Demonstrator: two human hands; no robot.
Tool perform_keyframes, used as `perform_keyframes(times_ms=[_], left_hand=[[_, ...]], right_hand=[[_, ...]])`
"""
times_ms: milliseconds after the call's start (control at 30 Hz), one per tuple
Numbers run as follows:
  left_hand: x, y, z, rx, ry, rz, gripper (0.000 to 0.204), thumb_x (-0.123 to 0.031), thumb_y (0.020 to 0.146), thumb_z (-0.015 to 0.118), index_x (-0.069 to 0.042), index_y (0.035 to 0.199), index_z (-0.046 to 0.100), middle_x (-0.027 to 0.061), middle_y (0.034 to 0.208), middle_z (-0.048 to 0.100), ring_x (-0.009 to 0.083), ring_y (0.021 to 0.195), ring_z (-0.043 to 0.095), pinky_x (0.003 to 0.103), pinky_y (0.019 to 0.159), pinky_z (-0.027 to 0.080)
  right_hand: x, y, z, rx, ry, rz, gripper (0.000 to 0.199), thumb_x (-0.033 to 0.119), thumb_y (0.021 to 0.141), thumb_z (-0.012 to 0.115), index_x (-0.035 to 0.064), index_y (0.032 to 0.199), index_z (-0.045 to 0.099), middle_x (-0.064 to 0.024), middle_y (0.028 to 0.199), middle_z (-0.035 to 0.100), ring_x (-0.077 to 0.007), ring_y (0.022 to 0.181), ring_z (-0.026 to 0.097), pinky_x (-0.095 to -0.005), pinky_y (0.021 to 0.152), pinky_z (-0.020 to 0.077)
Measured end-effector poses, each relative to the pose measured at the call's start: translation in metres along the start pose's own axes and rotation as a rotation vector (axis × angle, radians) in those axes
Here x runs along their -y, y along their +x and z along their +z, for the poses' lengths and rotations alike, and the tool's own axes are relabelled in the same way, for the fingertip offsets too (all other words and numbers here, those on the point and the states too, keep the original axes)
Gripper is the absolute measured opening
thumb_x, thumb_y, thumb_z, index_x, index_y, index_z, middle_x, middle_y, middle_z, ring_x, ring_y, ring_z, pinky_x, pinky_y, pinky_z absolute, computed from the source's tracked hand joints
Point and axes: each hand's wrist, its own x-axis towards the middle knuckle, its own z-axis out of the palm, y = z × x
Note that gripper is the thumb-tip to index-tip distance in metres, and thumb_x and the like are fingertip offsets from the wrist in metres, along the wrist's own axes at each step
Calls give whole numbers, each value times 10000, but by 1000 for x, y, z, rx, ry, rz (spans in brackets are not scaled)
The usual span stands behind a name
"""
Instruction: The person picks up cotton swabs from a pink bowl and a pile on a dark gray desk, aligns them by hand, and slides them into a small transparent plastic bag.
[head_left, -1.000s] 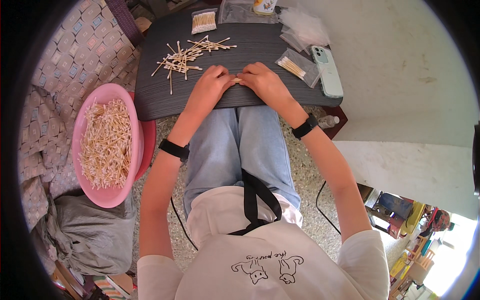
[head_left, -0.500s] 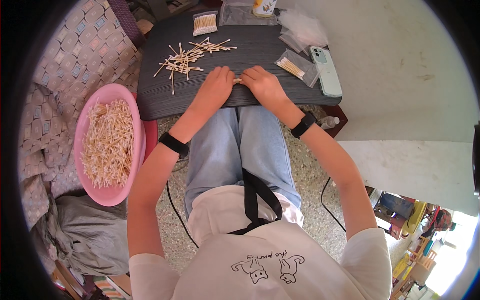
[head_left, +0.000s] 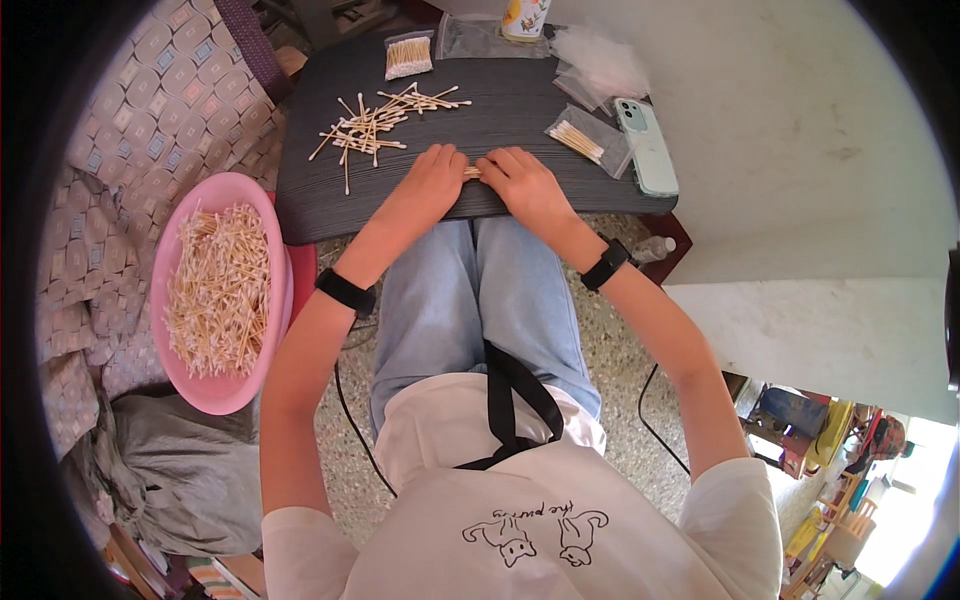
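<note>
Grasping swabs [head_left: 472,173], ends hidden, between left fingers [head_left: 449,158] and right fingers [head_left: 499,162], with inverted lettering [head_left: 536,511] on white top [head_left: 420,525] well below.

Your bare left hand [head_left: 433,182] and bare right hand [head_left: 520,185] meet almost fingertip to fingertip, a narrow gap between them, backs turned up and fingers bent into a pinch (your thumbs are hard to make out from above). Your left forearm [head_left: 312,345] and right forearm [head_left: 650,315] slant inward from elbows held wide, bare below short white cloth sleeves [head_left: 310,545]. A black band [head_left: 345,292] circles your left wrist, another black band [head_left: 605,265] your right.
</note>
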Motion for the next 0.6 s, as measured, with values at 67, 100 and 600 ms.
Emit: perform_keyframes(times_ms=[67, 100, 600], left_hand=[[3, -4, -2, -32, -92, 17, 134, -90, 901, 521, 32, 950, 494, 163, 907, 493, 312, 882, 499, 406, 839, 435], [1, -4, -5, -31, -93, 18, 134, -90, 901, 521, 32, 950, 494, 163, 907, 493, 312, 882, 499, 406, 839, 435], [-30, -26, -61, 80, -377, 33, 210, -208, 906, 585, -17, 973, 529, 157, 845, 584, 338, 775, 600, 419, 685, 485]], right_hand=[[5, 0, -1, -14, 23, -5, 289, 81, 750, 614, 24, 1033, 605, -81, 971, 586, -254, 912, 589, -355, 829, 497], [5, -2, -3, -14, 22, -4, 289, 81, 750, 614, 24, 1033, 605, -81, 971, 586, -254, 912, 589, -355, 829, 497], [23, 0, -74, 254, 635, 169, 195, 81, 894, 541, -22, 1050, 597, -168, 882, 587, -365, 846, 572, -419, 738, 459]])
